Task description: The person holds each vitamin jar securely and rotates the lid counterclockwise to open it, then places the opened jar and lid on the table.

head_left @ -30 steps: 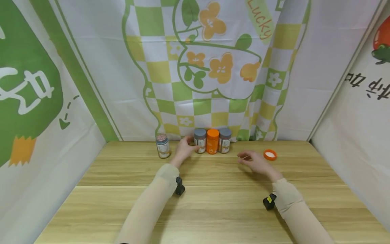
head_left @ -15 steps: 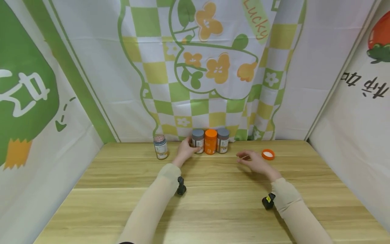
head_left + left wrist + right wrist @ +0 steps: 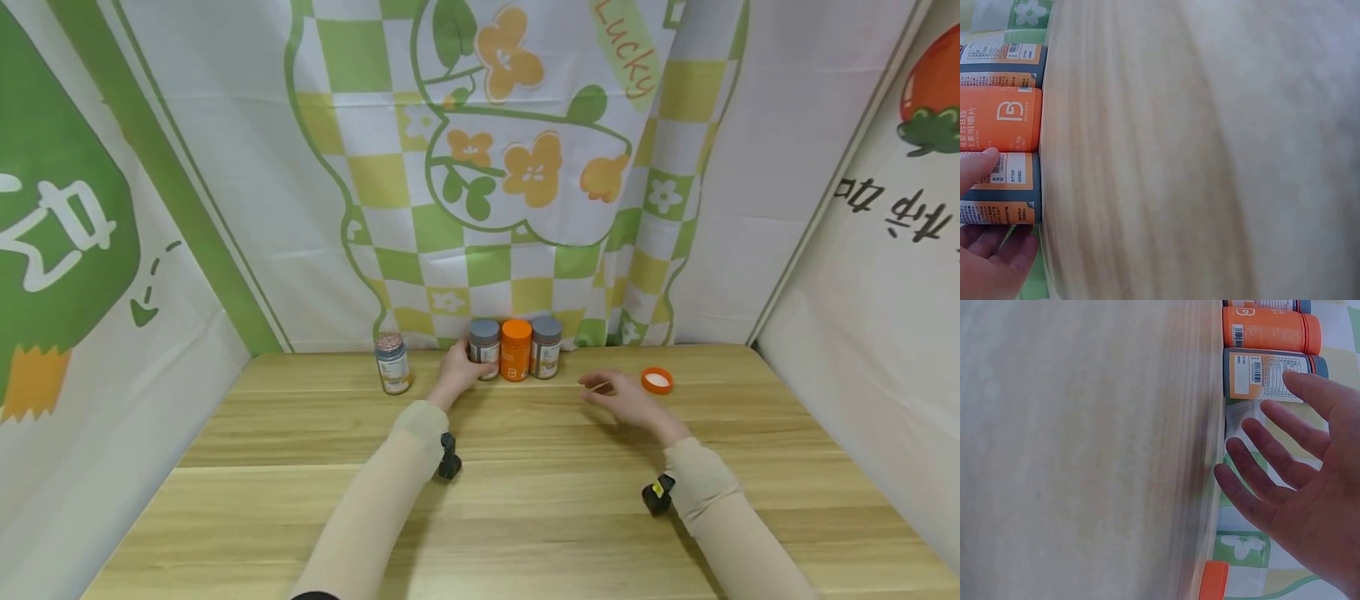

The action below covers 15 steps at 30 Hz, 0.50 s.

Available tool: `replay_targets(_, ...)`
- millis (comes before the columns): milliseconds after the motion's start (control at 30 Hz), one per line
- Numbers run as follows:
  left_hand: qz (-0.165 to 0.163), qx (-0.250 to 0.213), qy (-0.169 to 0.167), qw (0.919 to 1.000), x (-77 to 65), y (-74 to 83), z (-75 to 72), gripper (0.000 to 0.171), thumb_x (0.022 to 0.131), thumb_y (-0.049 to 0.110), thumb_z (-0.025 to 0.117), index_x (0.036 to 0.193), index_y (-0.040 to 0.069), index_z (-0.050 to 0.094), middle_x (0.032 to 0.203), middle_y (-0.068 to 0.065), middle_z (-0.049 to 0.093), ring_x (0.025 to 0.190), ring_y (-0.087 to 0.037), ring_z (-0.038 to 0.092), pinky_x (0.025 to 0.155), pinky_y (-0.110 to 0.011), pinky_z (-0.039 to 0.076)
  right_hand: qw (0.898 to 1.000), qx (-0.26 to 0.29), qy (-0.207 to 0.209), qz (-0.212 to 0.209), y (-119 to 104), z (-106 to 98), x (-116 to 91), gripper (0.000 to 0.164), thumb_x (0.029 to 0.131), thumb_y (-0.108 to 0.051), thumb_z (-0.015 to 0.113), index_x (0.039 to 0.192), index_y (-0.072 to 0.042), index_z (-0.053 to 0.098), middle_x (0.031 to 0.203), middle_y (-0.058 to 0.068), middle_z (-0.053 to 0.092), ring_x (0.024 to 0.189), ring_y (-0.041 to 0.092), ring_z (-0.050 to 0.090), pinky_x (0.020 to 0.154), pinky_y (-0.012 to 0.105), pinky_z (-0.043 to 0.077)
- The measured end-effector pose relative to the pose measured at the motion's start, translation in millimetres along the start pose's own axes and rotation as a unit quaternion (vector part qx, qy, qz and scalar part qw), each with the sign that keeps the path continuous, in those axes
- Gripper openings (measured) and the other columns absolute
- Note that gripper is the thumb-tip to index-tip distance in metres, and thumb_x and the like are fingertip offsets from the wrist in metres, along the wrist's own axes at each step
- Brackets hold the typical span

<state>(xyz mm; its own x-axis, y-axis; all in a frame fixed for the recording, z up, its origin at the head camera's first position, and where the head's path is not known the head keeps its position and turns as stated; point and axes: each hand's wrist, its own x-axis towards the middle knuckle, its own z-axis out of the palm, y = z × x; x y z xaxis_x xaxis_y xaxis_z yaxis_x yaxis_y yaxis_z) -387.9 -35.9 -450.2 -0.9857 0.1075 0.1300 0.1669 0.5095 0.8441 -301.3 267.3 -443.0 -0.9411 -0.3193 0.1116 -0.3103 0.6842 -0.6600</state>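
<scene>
In the head view, three bottles stand side by side against the back curtain. My left hand [image 3: 456, 372] holds the leftmost grey-lidded bottle [image 3: 484, 332], its thumb across the front and its fingers around the left side. In the left wrist view the thumb lies near the seam with the orange bottle [image 3: 1004, 119]. A second grey-lidded bottle [image 3: 546, 346] is on the orange one's right. My right hand [image 3: 622, 396] hovers to the right of the row with spread fingers and holds nothing; in the right wrist view its thumb overlaps the near bottle, contact unclear.
Farther left stands another bottle [image 3: 392, 365] with a red-and-white speckled top. An orange lid [image 3: 657, 381] with a white inside lies to the right of my right hand. The patterned curtain [image 3: 495, 267] hangs along the wooden table's [image 3: 525, 517] back edge.
My left thumb has come farther across the front of the left grey-lidded bottle. The right hand has barely moved. The head view has shifted slightly, while the bottles stay in their row.
</scene>
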Motion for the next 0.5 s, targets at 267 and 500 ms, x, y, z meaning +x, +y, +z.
replay_targets(267, 0.005, -0.007, 0.012, 0.9999, -2.5, 0.2, 0.0, 0.062, 0.077, 0.014, 0.077, 0.131, 0.000, 0.049, 0.127, -0.020, 0.057, 0.117, -0.034, 0.054, 0.099, -0.045, 0.043, 1.000, 0.004, -0.003, 0.001, -3.8, 0.8, 0.6, 0.038, 0.094, -0.025, 0.058, 0.124, -0.002, 0.058, 0.123, 0.015, 0.061, 0.108, 0.031, 0.059, 0.092, 0.047, 0.047)
replay_targets(500, -0.001, 0.000, 0.020, 0.9998, -6.6, 6.8, -2.3, 0.059, 0.079, 0.019, 0.077, 0.129, 0.002, 0.051, 0.125, -0.018, 0.059, 0.115, -0.034, 0.056, 0.097, -0.046, 0.044, 1.000, -0.003, -0.002, 0.003, -4.9, 1.6, 0.3, 0.039, 0.094, -0.027, 0.057, 0.125, -0.004, 0.058, 0.125, 0.015, 0.061, 0.109, 0.031, 0.059, 0.093, 0.047, 0.046)
